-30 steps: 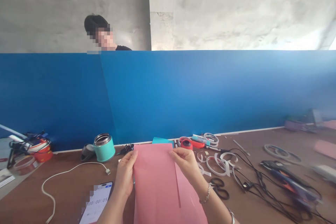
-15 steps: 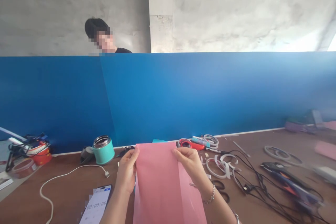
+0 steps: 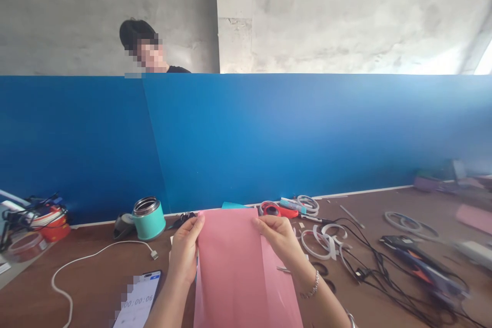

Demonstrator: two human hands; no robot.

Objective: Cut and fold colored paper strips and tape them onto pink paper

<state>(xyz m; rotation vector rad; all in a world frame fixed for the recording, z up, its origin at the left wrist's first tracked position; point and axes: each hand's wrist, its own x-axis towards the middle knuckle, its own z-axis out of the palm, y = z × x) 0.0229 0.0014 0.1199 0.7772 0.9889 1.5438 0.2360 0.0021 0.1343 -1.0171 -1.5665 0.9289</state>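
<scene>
A smooth pink sheet [image 3: 232,266] stretches between my two hands, its far edge raised toward the blue partition. At its upper left corner, my left hand [image 3: 187,246] pinches it between thumb and fingers. My right hand [image 3: 277,236] grips the upper right corner in the same way. Beneath the right wrist, more pink sheet [image 3: 280,302] shows, glossier and spread wider; whether it is one piece with the held part I cannot tell. Scissors [image 3: 320,269] lie partly hidden beside my right forearm.
On the brown table [image 3: 96,271] lie a phone [image 3: 138,300] and a white cable [image 3: 103,250]. A turquoise container [image 3: 149,220] stands at left. Rolls of white tape [image 3: 319,243], a red tape dispenser [image 3: 282,210] and black cords [image 3: 378,266] lie right. Behind the blue partition [image 3: 288,138] is a person [image 3: 140,46].
Both hands keep their hold on the pink sheet, almost still. The surroundings shift slightly left and up in view.
</scene>
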